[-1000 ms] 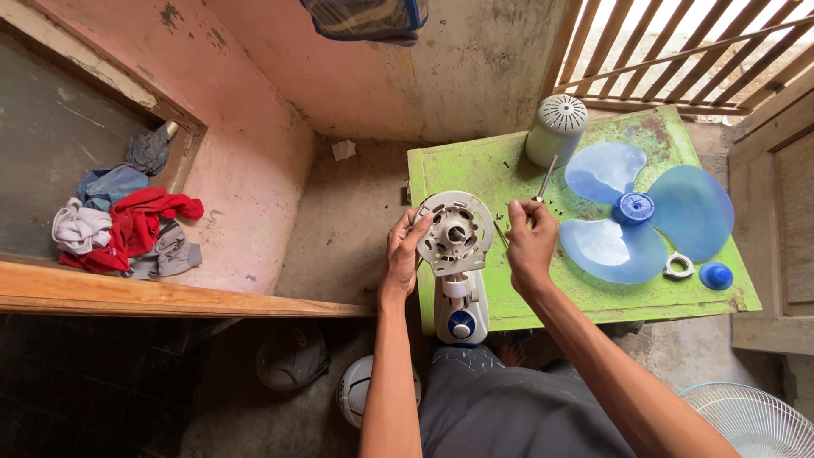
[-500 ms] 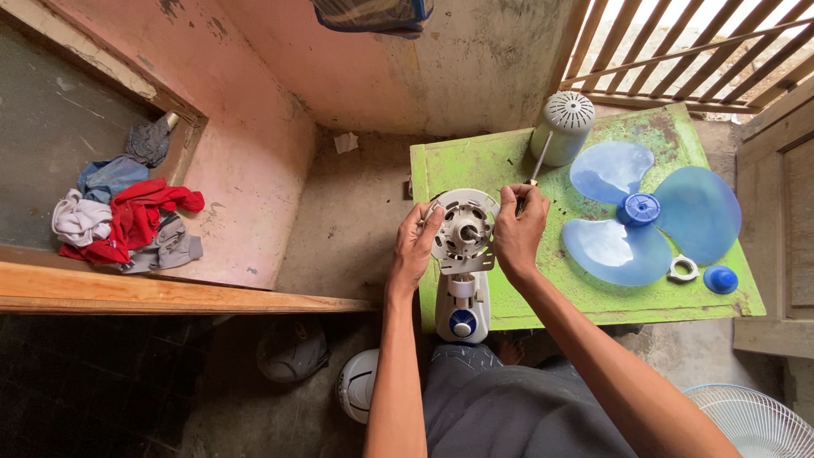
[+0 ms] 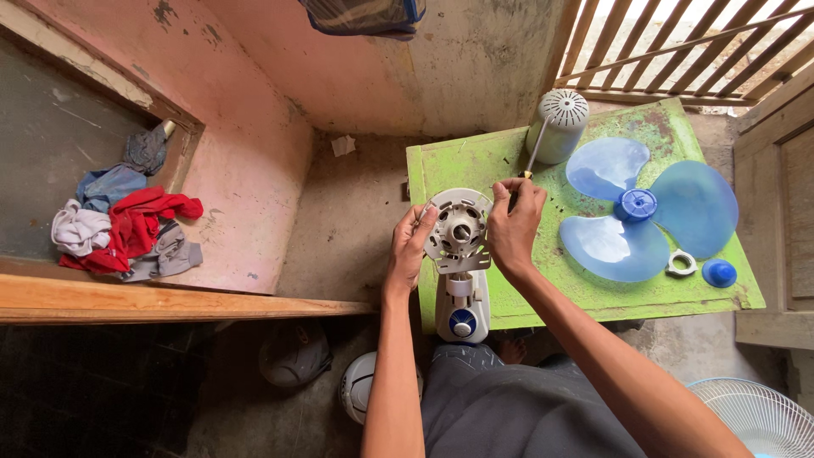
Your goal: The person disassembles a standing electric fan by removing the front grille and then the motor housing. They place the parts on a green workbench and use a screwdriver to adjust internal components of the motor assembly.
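You are looking straight down at a green table [image 3: 483, 161] set in the corner of a rough concrete room. At its near left edge stands a white fan body, its round motor housing [image 3: 459, 229] facing up at you and its base with a blue knob [image 3: 462, 322] hanging toward your lap.

Your left hand [image 3: 410, 250] cups the left rim of the housing, fingers curled against its edge in a steadying grip. Your right hand [image 3: 514, 227] sits against the right rim, its grip clenched around a screwdriver [image 3: 532, 159] whose shaft points away from you across the table; the tip is hidden behind your fingers.

Just past the screwdriver stands a white cylindrical motor cover [image 3: 558, 125], close enough to crowd the tool's shaft. To the right, well clear of your hands, lies a pale blue three-bladed fan blade [image 3: 638, 208]. Near it rest a small white ring nut [image 3: 681, 264] and a blue cap [image 3: 719, 272], both close to the table's near right edge.

On the floor at the lower right is a white wire fan guard [image 3: 755, 416]. To the far left, a heap of red, white and grey clothes [image 3: 127, 225] lies in a recess behind a pink wall, above a wooden ledge [image 3: 153, 298].
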